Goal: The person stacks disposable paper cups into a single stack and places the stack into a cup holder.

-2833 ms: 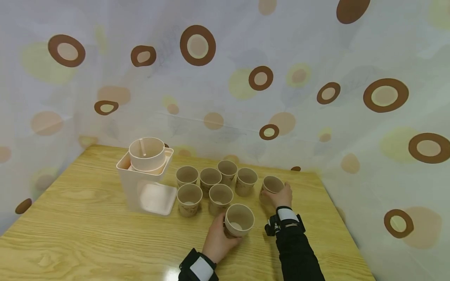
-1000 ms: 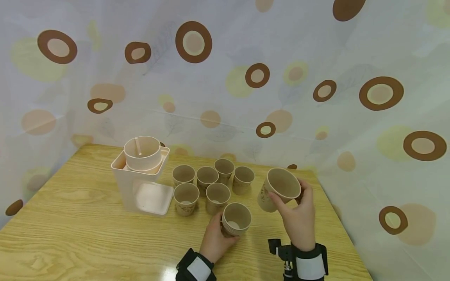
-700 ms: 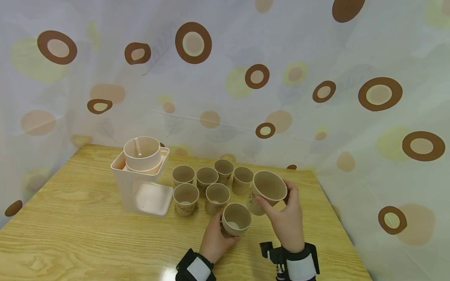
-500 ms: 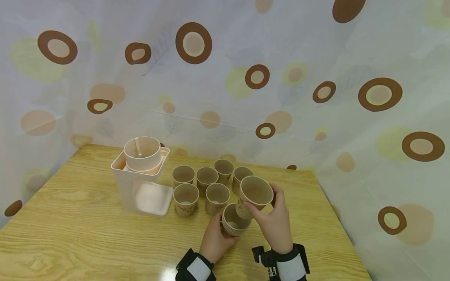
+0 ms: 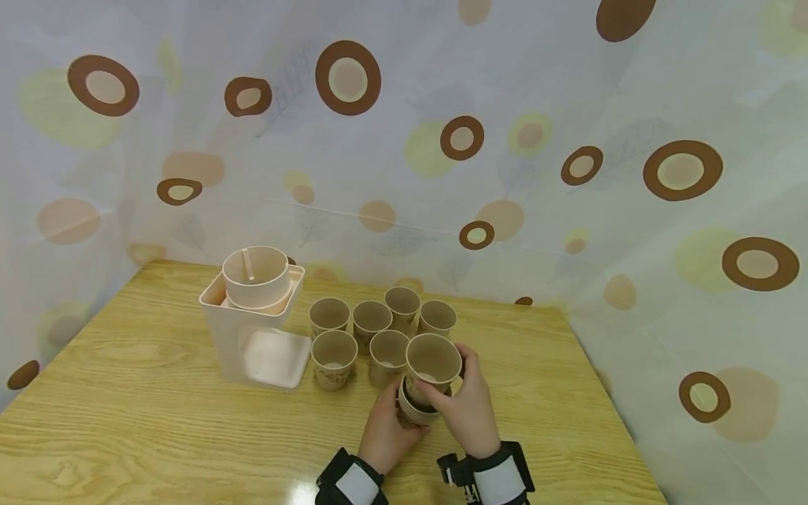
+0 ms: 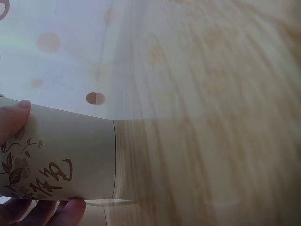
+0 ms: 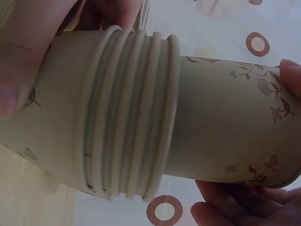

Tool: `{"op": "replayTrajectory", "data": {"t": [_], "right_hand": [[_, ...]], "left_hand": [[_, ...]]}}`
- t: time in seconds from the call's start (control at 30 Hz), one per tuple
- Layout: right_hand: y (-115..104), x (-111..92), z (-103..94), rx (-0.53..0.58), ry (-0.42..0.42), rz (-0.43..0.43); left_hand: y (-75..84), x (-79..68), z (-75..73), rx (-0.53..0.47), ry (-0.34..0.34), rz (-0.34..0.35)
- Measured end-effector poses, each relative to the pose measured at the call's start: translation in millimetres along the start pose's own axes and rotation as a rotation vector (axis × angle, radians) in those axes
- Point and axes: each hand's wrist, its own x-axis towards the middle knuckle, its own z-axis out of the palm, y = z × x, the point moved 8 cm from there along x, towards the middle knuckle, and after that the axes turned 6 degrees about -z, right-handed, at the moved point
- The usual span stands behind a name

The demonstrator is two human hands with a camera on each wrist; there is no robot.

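Both hands are at work near the front of the worktop (image 5: 158,421)! The left hand (image 5: 387,435) has its fingers and thumb wrapped round a stack of paper cups (image 5: 418,416), their rims piled one above another. Above it the right hand (image 5: 470,414) grips a single cup (image 5: 433,356), thumb on the near side, and that cup's lower end sits inside the mouth of the stack, with most of its body standing proud. What a close-up from the right wrist: a row of ridged rims, and the single cup's wall, printed with brown flowers, rising out of them! From the left wrist, brown leaves and written characters show on the stack's side; whether its base touches the wood, one cannot tell.

Just behind, six loose cups (image 5: 334,361) stand upright in a close bunch, mouths up. Over to the left stands a pale bin (image 5: 227,344) with a round tub (image 5: 261,286) perched in its top, and a pale square panel (image 5: 276,358) at its front. Behind it all, a pale wall covering (image 5: 410,84) carries brown rings and soft spots.
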Motion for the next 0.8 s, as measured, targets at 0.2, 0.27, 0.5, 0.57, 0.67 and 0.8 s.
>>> {"op": "replayTrajectory", "data": {"t": [0.2, 0.27, 0.5, 0.57, 0.67, 0.8], "right_hand": [[2.0, -2.6, 6.6, 0.015, -0.029, 0.016], [3.5, -3.3, 8.6, 0.017, -0.038, 0.022], [12.0, -6.5, 13.9, 0.002, -0.05, 0.037], [15.8, -7.6, 15.6, -0.002, -0.051, 0.043], [21.3, -8.9, 16.8, -0.015, -0.047, 0.049], [26.9, -10.8, 15.6, -0.03, -0.039, 0.069]], "left_hand": [[-1.9, 1.1, -1.2, -0.004, 0.0, -0.004], [-2.5, 1.1, -1.4, 0.002, 0.001, -0.006], [-1.3, 0.8, -3.5, 0.004, 0.016, 0.0], [-1.1, 1.0, -3.5, 0.004, 0.022, 0.001], [-1.4, 1.4, -2.5, 0.002, 0.031, -0.002], [-2.0, 1.5, -0.1, 0.001, 0.038, 0.001]]}}
